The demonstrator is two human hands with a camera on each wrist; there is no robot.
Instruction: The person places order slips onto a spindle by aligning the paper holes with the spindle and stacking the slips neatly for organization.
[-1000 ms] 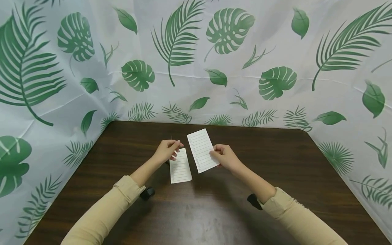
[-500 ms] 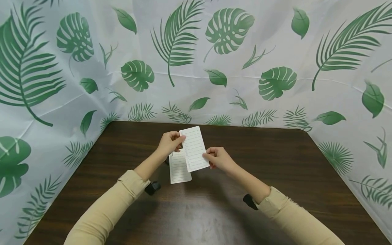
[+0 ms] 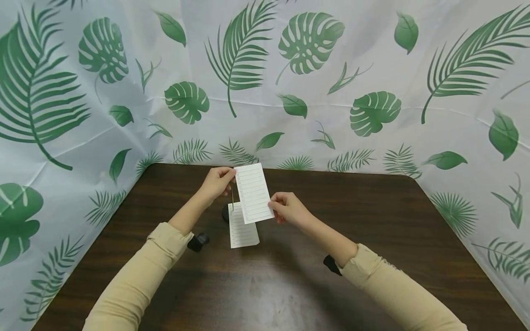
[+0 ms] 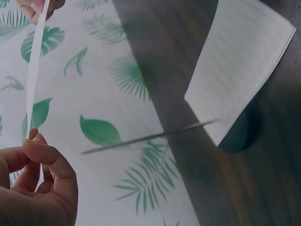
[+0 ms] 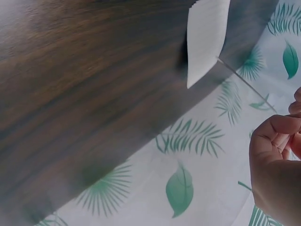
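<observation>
In the head view my left hand (image 3: 215, 181) pinches the upper left corner of a white lined checklist sheet (image 3: 254, 195). My right hand (image 3: 290, 209) pinches the same sheet by its lower right edge. Below it, a stack of similar sheets (image 3: 243, 232) is pierced near its top by the thin upright rod (image 3: 233, 193) of a paper spike. The spike's round black base (image 3: 225, 213) peeks out under the stack. Seen edge-on in the left wrist view, the held sheet (image 4: 35, 70) is apart from the rod's tip.
A dark wood-grain table (image 3: 265, 285) carries the spike near its middle. Behind it and along its sides hangs a white cloth (image 3: 256, 128) printed with green leaves. Black wrist cameras (image 3: 198, 241) are strapped to both forearms.
First held by the right hand alone, the sheet has moved left and away over the stack. The left hand has taken its upper left corner.
</observation>
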